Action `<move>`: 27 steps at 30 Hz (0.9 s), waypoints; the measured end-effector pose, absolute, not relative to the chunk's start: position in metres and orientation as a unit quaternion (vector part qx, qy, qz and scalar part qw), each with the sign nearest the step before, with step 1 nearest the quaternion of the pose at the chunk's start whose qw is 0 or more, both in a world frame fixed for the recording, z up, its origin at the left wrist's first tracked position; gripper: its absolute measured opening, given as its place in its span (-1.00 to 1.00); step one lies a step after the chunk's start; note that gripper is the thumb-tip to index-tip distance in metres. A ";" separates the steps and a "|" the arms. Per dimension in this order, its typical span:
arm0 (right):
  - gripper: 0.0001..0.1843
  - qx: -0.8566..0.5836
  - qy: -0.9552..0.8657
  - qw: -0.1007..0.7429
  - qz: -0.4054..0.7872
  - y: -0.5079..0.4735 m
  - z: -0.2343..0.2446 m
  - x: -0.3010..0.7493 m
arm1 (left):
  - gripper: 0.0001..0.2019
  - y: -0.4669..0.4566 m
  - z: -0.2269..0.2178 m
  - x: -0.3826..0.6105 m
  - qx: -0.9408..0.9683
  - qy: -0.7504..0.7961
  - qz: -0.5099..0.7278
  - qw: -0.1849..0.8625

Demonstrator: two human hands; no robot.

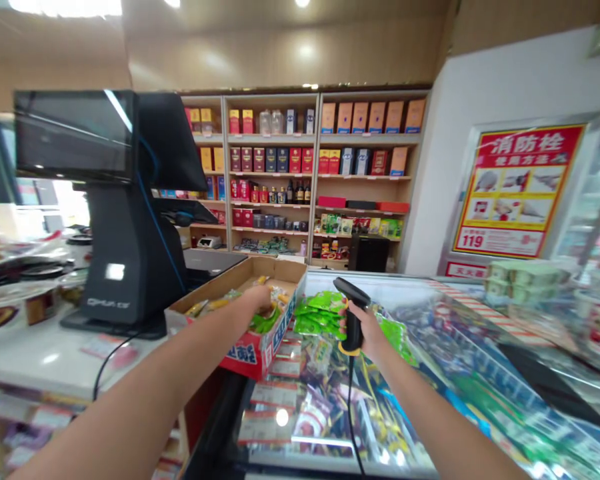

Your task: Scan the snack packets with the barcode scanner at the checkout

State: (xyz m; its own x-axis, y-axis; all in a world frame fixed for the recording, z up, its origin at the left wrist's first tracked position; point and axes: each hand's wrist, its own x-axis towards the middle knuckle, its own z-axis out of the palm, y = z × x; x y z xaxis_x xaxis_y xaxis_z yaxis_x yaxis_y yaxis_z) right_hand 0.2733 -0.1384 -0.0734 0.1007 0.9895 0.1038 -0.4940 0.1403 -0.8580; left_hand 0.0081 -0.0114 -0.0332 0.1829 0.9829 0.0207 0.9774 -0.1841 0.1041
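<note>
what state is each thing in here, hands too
Cardboard box: open at the top
Left hand: inside the cardboard box, grip hidden
Scanner: held up, cord hanging down from it
Right hand: closed around the scanner's handle
Green packets: heaped beside the cardboard box
Monitor: screen dark

This is a shop. You can see a big black till [125, 240], a scanner [353, 328], and tall shelves [271, 139] with lots of boxes [295, 160] and bottles [299, 193] in rows.
</note>
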 end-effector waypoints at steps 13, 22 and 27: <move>-0.57 -0.334 -0.486 0.636 0.497 -0.149 -0.078 0.300 | -0.87 -0.070 0.044 0.018 0.570 0.506 0.419 0.495; -0.64 -0.340 -0.526 0.598 0.500 -0.155 -0.072 0.305 | -0.55 -0.133 -0.060 0.109 0.516 0.282 0.549 0.594; -0.66 -0.343 -0.589 0.532 0.503 -0.158 -0.072 0.302 | -0.40 -0.120 -0.093 0.113 0.554 0.300 0.548 0.550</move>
